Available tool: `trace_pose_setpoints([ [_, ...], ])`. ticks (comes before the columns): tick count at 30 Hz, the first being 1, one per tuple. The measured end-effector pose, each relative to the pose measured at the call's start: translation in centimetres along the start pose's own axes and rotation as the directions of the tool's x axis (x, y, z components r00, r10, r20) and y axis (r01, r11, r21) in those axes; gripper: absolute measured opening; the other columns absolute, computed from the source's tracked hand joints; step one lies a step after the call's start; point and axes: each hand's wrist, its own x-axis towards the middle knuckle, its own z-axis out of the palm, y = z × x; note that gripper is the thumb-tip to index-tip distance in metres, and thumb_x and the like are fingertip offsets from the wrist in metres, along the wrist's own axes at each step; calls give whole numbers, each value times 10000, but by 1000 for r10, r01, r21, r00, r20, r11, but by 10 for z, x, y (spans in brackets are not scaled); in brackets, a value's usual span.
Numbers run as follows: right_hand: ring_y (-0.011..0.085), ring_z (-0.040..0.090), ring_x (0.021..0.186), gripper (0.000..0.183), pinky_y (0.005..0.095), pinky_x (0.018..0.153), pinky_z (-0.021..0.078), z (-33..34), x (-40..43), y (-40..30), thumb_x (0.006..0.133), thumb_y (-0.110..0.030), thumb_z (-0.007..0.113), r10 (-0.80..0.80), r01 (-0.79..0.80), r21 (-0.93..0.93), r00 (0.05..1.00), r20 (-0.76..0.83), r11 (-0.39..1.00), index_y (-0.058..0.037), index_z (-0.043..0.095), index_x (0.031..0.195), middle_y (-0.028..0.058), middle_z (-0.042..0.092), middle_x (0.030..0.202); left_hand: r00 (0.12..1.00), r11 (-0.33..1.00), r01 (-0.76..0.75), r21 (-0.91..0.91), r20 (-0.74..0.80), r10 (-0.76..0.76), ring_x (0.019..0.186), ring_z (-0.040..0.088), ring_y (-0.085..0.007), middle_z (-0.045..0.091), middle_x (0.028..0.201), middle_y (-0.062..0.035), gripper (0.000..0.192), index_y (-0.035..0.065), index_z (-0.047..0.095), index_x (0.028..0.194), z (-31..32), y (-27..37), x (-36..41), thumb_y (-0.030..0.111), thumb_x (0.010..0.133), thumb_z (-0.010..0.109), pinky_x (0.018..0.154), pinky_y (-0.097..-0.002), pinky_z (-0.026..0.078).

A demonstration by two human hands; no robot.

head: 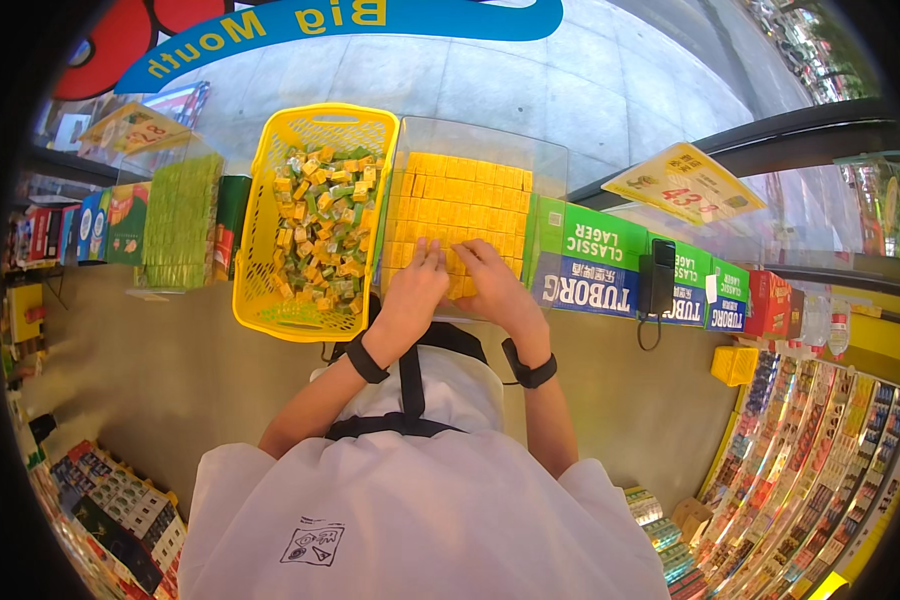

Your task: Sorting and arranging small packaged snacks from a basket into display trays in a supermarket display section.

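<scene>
A clear plastic bin (pixel 487 135) in front of me holds neat rows of small yellow boxes (pixel 465 199). My left hand (pixel 418 283) reaches over the near rows, its fingers close together and pointing away from me. Beside it, my right hand (pixel 501 289) bends inward, with its fingertips on the boxes. Between the two hands some near boxes show, partly covered by the fingers. Whether either hand grips a box cannot be seen. Left of the bin stands a yellow plastic basket (pixel 251 289) with a loose heap of small yellow and green packs (pixel 322 217).
Tuborg beer cartons (pixel 585 255) line the right side, with a black handheld device (pixel 658 274) against them. A price sign (pixel 682 184) rises above. Another clear bin of green packs (pixel 182 221) stands left. Window glass lies beyond; stocked shelves (pixel 802 465) curve along the lower right.
</scene>
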Motion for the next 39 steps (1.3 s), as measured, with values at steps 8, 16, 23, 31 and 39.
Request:
trace_pose_setpoints([
  [8,433,606,1306,868,480,1123,519,-1,2,-4,684,-152,951,-41,37,-134,999,-30,990,62,582,1439,239,614,1395,998,995,14,-99,-57,-20,1452,540,-492,584,1501,-348,781,-122,544,1428,-10,6,-1,87,762,894,1170,-480,508],
  [16,404,541,1366,910,492,1160,465,-11,-2,-17,735,-196,942,5,-16,-142,997,-73,990,31,544,1522,209,608,1431,974,996,-68,-54,-222,54,1406,590,-459,629,1434,-315,483,-122,582,1341,-35,14,-8,5,891,703,1020,-445,620],
  [23,359,555,1323,672,482,1131,459,-24,5,-58,846,-102,843,28,-62,-142,973,-230,988,-47,620,1478,132,627,1420,920,945,-209,-252,-379,102,1009,648,-373,677,1070,-155,209,-9,680,1116,-90,-2,-20,75,942,761,897,-466,553],
  [31,341,634,1169,421,464,1010,519,3,48,-148,885,-11,766,-101,50,-134,910,-403,990,-63,733,1302,100,700,1234,900,933,-149,-326,-435,-8,891,614,-382,606,941,-148,128,10,647,1049,-94,-66,-48,33,956,732,798,-479,526],
  [39,329,646,1088,344,438,938,534,100,113,-175,881,-31,729,-131,81,-171,944,-302,982,-32,732,1225,105,699,1143,950,888,31,-459,-263,-169,1035,629,-466,630,1100,-227,284,-2,582,1234,-38,-179,-81,45,971,678,842,-525,545],
])
